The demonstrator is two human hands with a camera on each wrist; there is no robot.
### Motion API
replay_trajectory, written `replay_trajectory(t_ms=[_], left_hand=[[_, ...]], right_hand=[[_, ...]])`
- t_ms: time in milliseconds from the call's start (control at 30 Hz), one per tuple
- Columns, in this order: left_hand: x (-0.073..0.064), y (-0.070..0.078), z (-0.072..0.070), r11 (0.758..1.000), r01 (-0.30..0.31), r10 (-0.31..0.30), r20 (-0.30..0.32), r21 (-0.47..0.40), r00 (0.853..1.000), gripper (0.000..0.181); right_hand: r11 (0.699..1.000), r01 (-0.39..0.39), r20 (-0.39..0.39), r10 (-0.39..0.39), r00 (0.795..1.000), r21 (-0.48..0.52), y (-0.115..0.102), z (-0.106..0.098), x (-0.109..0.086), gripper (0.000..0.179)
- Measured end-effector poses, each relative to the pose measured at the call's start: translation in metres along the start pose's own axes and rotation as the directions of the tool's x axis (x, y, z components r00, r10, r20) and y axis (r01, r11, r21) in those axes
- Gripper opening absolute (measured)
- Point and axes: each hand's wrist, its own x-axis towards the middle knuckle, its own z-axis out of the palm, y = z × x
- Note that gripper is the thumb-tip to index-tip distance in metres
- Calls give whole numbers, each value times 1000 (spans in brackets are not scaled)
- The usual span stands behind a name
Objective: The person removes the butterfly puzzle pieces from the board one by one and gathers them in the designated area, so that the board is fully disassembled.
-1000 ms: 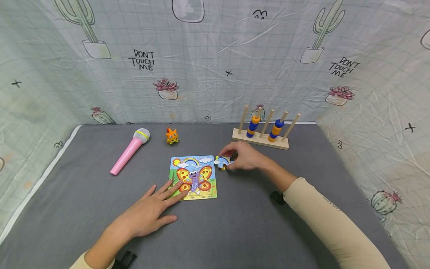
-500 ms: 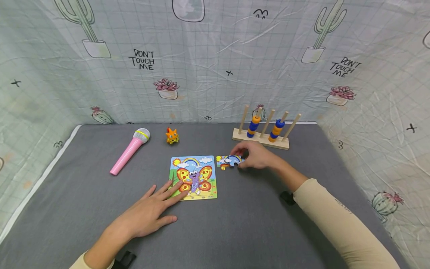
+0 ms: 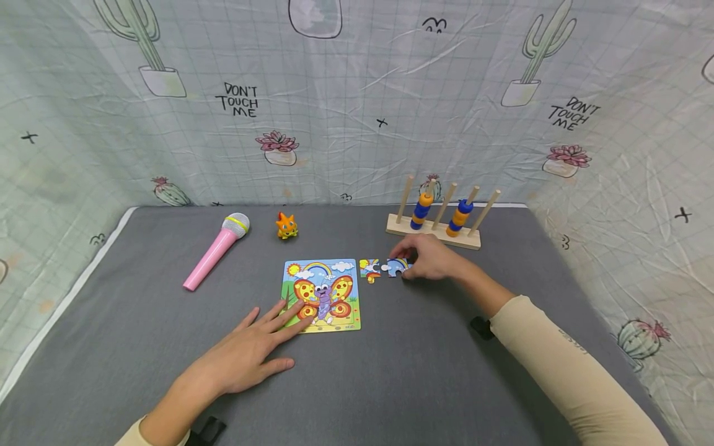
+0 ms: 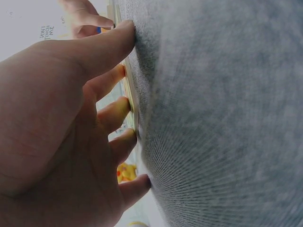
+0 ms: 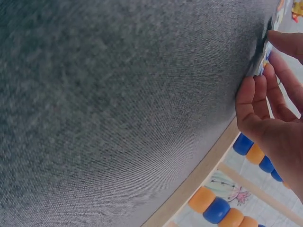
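My left hand (image 3: pixel 245 356) lies with fingers spread, fingertips on the lower left of a butterfly picture board (image 3: pixel 348 319). The left wrist view shows the straight fingers of that left hand (image 4: pixel 71 109) along the board's edge. To the right of the board, my right hand (image 3: pixel 428 257) pinches a jigsaw piece (image 3: pixel 395 267) printed with a rainbow and cloud, between thumb and fingers. A second jigsaw piece (image 3: pixel 369 267), with a sun on it, lies between that one and the board. Close to the grey cloth, the right hand (image 5: pixel 279 113) partly covers its piece in the right wrist view.
A wooden peg stand (image 3: pixel 434 233) with orange and blue beads stands behind my right hand. Toward the back left lie a pink toy microphone (image 3: pixel 214 254) and a small orange toy figure (image 3: pixel 287 227). A patterned curtain (image 3: pixel 357 105) hangs behind the table.
My right hand has moved right with the rainbow jigsaw piece, uncovering the sun piece and opening a small gap between the two. My left hand has stayed on the board.
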Motion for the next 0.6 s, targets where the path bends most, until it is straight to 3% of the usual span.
replay_trajectory(t_ms=[600], left_hand=[[0,0,-1,1000,-3,3,1,-4,1000,69]], right_hand=[[1000,11,23,-10,1000,-21,1,-1,5,36]])
